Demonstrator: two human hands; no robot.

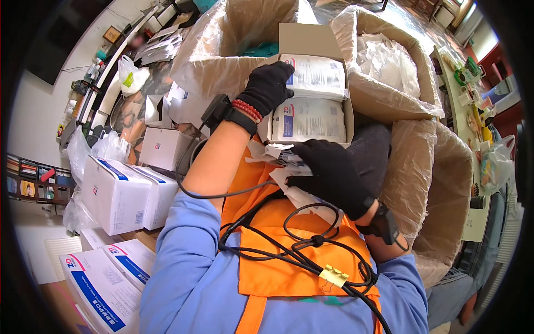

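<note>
On my lap stands an open carton (350, 111) with its flap (309, 40) raised. It holds two rows of white printed packets, an upper packet (320, 76) and a lower packet (310, 120). My left hand (268, 88), in a black glove, is closed at the left edge of the upper packet; its fingertips are partly hidden. My right hand (331, 173), gloved in black too, rests below the carton with thumb and fingers apart. Beneath it lie loose white paper wrappers (305, 195) and crumpled silvery-white scraps (278, 151) on my orange apron (311, 228).
Plastic-lined boxes surround me: one with green material (222, 61), one with white packets (386, 61), another at the right (409, 183). White printed cartons (119, 195) are stacked at left. Black cables (300, 245) with a yellow clip (334, 276) cross my front.
</note>
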